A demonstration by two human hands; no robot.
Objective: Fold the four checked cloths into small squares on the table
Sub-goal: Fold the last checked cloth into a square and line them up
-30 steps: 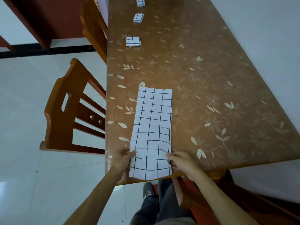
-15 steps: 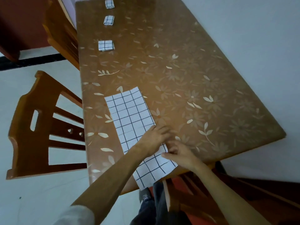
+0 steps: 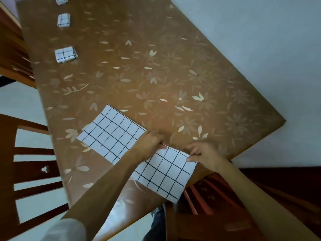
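Head camera: checked cloth (image 3: 111, 134), a long strip, lies slanted on the table (image 3: 191, 75), far-left to near-right, its near end overhanging the edge. Left hand (image 3: 147, 143) curls on its middle; right hand (image 3: 204, 152) pinches a near-end corner. Halving step: that end likely needs carrying across.

Slat-back wooden chair (image 3: 10, 171) at left, a second wooden chair (image 3: 13, 54) at upper left. Pale floor (image 3: 22, 101) between them, with a dark strip (image 3: 7, 81) across it. Plain pale wall (image 3: 260, 40) on the right. Chair with a red seat (image 3: 199, 197) at lower right, dark trousers (image 3: 156, 225) beside it.
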